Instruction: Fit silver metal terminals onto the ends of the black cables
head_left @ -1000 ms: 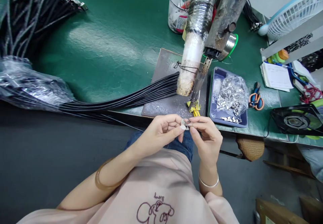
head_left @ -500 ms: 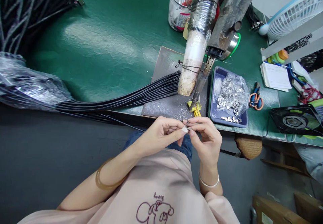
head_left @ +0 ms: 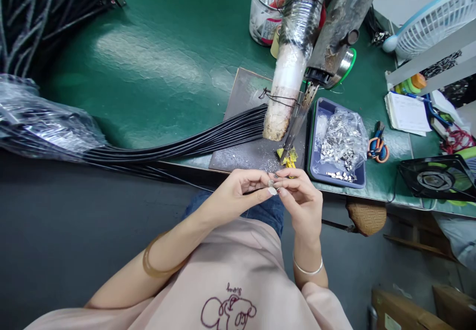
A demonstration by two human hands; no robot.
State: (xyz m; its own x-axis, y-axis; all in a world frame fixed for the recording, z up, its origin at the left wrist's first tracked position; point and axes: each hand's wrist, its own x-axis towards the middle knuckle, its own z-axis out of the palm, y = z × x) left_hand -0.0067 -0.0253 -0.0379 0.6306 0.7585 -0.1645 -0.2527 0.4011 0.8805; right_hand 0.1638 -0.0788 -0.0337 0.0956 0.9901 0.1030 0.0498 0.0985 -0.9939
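Observation:
At the table's front edge, my left hand (head_left: 241,191) is closed, thumb and forefinger pinched together. Against it, my right hand (head_left: 303,198) also pinches with its fingertips. Between the two sets of fingertips shows a small metallic-looking piece (head_left: 271,184), mostly covered and too small to name. One black cable (head_left: 182,182) slants down from the bundle and goes out of sight behind my left wrist; I cannot see whether its end is in my fingers. Just beyond the hands, a yellow stand (head_left: 289,158) sits under the tip of a soldering iron (head_left: 299,117).
Black cables (head_left: 178,152) lie across a dark board (head_left: 238,92). A taped white duct (head_left: 284,82) hangs low over it. Right of that are a blue tray (head_left: 318,171) of small metal connector parts, orange-handled cutters (head_left: 378,149) and a black fan (head_left: 439,177). A clear tub (head_left: 260,18) stands behind.
My right hand has shifted slightly left and its fingers have moved a little on the small piece. My left hand stays nearly in place, still pinching.

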